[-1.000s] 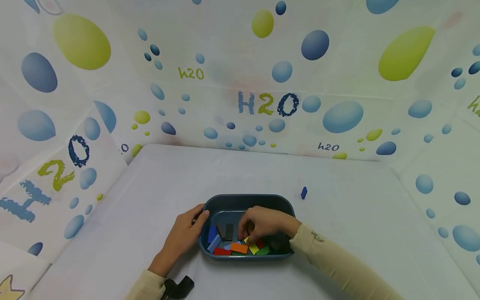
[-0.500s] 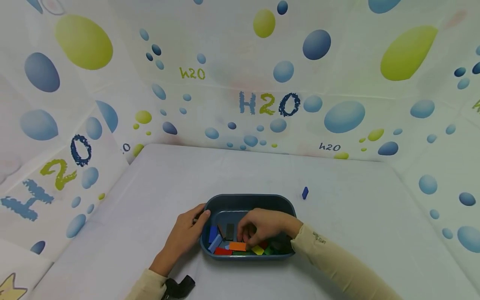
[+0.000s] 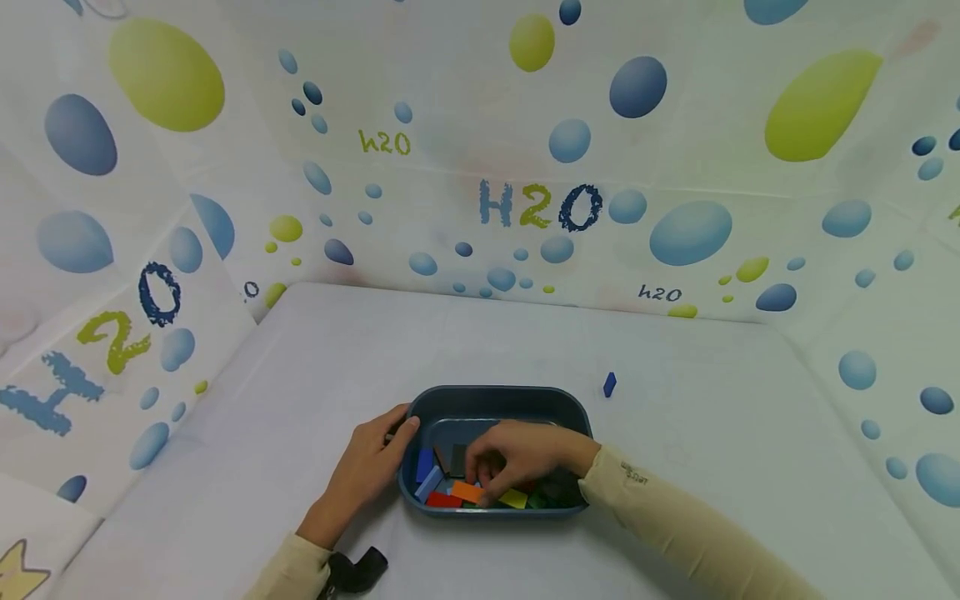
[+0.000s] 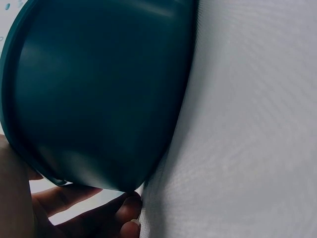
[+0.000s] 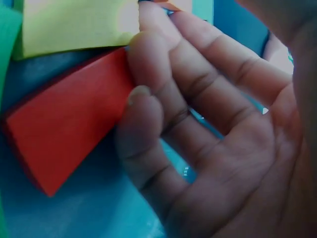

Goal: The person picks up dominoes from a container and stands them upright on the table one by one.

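Note:
A dark blue-green plastic bin (image 3: 495,402) stands on the white table with flat coloured blocks inside. At its left end my left hand (image 3: 363,462) grips the rim, thumb on top and fingers against the outer wall (image 4: 94,94). Inside the bin, my right hand (image 3: 525,450) has its fingers curled down. Its thumb and forefinger pinch the right end of an orange block (image 3: 465,492); the contact is partly hidden. In the right wrist view, the other fingertips rest by a red block (image 5: 74,119) and a yellow block (image 5: 74,25).
A small dark blue block (image 3: 610,384) stands on the table, right of and behind the bin. More blocks lie in the bin, such as a blue one (image 3: 425,465) and a red one (image 3: 444,500). Patterned cloth walls (image 3: 420,217) surround the table.
The right hand has shifted left and slightly toward the bin's near side. The orange block has slid left and turned a little. The left hand keeps its hold on the rim.

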### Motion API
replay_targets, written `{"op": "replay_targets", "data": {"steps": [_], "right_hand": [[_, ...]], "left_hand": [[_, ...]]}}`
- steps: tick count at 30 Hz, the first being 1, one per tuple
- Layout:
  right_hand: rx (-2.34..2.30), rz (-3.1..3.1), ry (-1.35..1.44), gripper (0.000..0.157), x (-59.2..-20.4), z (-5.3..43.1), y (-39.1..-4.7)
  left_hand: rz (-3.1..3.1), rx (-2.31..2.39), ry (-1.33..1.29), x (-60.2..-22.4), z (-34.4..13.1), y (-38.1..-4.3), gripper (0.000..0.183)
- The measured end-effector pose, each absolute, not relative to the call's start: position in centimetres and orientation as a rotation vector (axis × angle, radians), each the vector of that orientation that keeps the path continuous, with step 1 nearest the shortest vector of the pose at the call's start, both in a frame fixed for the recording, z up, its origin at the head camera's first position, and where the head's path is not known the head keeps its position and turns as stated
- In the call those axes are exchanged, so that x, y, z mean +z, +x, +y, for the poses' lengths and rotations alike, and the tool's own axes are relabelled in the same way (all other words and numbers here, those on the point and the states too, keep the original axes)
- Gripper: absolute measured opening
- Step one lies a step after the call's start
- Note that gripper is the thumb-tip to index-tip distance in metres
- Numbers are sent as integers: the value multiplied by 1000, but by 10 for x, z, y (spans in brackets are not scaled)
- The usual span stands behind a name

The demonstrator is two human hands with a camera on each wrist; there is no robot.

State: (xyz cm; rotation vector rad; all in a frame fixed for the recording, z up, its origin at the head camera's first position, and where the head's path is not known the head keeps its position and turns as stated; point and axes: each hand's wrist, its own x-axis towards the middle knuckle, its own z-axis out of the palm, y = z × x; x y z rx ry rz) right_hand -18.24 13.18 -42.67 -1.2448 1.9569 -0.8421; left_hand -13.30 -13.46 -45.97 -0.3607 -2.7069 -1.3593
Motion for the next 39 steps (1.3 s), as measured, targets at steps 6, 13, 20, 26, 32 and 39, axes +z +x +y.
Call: {"op": "replay_targets", "data": {"steps": [6,13,20,26,32,39], "right_hand": [[-812,1987,-1235,18,-426,128,-180],[-794,1990,-1272,18,-426,127,-181],[-722,2063,-1282,22,-426,122,-180],[-723,2054,-1321,23,-426,124,-181],[-805,1997,-1351,39,-425,127,-184],[-838,1993,-1343,37,-425,129,-185]], "left_hand": [[-2714,-1357,-353,-460,-135,-133,39],[-2698,-1359,-358,-460,-136,-133,36],[-2685,-1351,-368,-459,-136,-133,34],[-2677,-1356,-380,-459,-135,-133,35],[-2670,-1350,-395,-459,-134,-134,36],[-2668,-1350,-400,-460,-134,-134,36]]}}
